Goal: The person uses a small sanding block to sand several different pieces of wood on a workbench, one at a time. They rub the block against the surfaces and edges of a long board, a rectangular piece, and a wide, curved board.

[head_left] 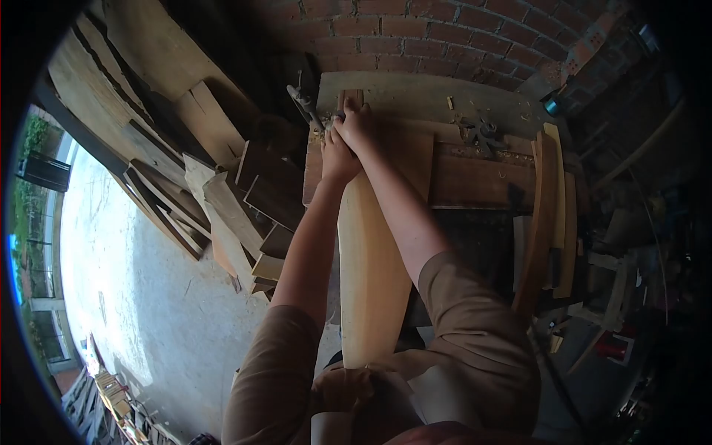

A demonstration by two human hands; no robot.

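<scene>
A long pale board (374, 274) runs from my waist to the far side of the workbench. At its far end, my right hand (354, 126) is closed over a brown wooden block, which looks like a hand plane (351, 96). My left hand (339, 157) sits just behind, closed at the near end of the same tool and touching the right hand. Only the front of the tool shows; my hands cover the rest. A metal clamp (302, 99) stands at the bench edge, left of my hands.
Planks and offcuts (215, 193) lean in a pile on the left. A dark metal tool (483, 137) lies on the workbench (475, 182) among shavings. Curved wooden strips (545, 215) rest across its right end. A brick wall (415, 30) stands behind.
</scene>
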